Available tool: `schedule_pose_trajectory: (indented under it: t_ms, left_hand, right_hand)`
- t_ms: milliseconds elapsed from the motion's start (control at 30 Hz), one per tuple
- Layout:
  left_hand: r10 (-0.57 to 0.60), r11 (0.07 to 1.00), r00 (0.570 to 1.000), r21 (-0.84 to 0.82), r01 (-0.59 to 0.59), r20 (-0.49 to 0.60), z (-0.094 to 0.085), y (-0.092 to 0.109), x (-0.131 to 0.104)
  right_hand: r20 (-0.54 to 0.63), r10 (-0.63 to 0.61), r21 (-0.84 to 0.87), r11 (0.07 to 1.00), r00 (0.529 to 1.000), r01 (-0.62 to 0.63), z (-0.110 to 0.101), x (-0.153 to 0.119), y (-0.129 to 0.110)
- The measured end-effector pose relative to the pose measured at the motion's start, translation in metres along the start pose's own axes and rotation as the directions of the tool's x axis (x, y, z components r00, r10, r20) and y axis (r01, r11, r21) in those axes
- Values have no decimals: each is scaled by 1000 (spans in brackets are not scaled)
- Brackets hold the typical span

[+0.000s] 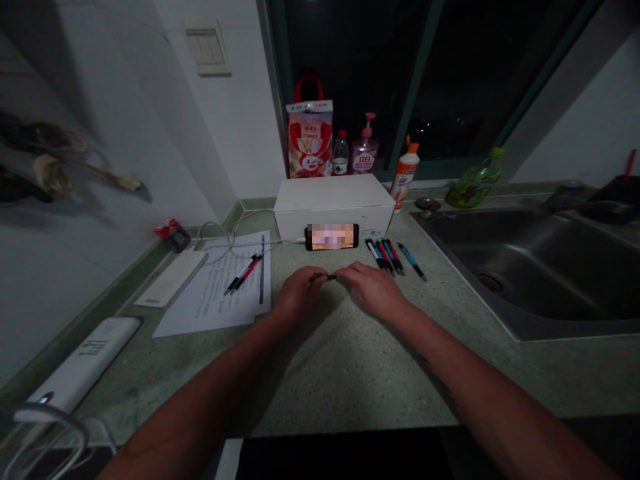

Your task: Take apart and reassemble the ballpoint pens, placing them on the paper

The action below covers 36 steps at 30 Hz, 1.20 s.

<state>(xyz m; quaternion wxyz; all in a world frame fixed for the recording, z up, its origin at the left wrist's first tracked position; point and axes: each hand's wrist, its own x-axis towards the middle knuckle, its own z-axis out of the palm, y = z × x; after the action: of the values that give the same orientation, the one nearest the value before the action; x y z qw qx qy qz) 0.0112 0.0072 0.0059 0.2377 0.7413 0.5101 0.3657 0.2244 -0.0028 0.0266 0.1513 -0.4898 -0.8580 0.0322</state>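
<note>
Both hands meet above the counter in front of the propped phone [332,237]. A thin dark pen [331,277] spans the small gap between them, mostly covered by fingers. My left hand [301,290] is closed on its left end, and my right hand [373,287] pinches the right end. Whether the pen is whole or in parts I cannot tell. Right of the phone lies a row of several pens [384,257] with blue, red and white barrels, and a blue pen [412,261] apart from them. A red and black pen [246,272] rests with another dark one on the printed paper [215,300].
Behind the phone stands a white box [330,200], with bottles and a red bag [310,143] beyond it. A metal sink [550,267] is at the right. On the left are a flat white device [173,279], a white power strip [85,367] and cables.
</note>
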Motion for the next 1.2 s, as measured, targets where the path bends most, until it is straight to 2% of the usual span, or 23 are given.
schedule_pose_trajectory:
  t_ms: [133,300,533,733,833,933,1000,1200]
  left_hand:
    - [-81,988,995,-127,87,50,1,2,-1]
    - [-175,961,984,-211,181,44,0,5,1]
    - [-113,973,994,-204,110,-4,0,-1,3]
    - [11,985,1000,-174,-12,-3,-1,-5,5]
    - [-57,983,998,-172,59,18,-1,-3,4]
    - [-113,971,990,-200,128,85,0,1,3]
    - [-108,970,989,-207,128,102,1,3,2]
    - [-92,971,994,-215,103,64,2,6,0]
  right_hand:
    - [-33,-13,103,995,999,16,3,0,-1]
    - [-46,26,185,983,999,-17,6,2,1]
    - [-75,31,226,974,997,-13,9,1,3]
    - [-57,34,247,969,998,-19,8,1,0]
    - [-29,24,258,966,999,-16,7,2,-2]
    - [-17,29,271,962,999,-24,7,2,-3]
    - [-24,37,293,956,999,-29,8,2,-4]
    - [-65,83,350,935,994,-55,8,2,-3]
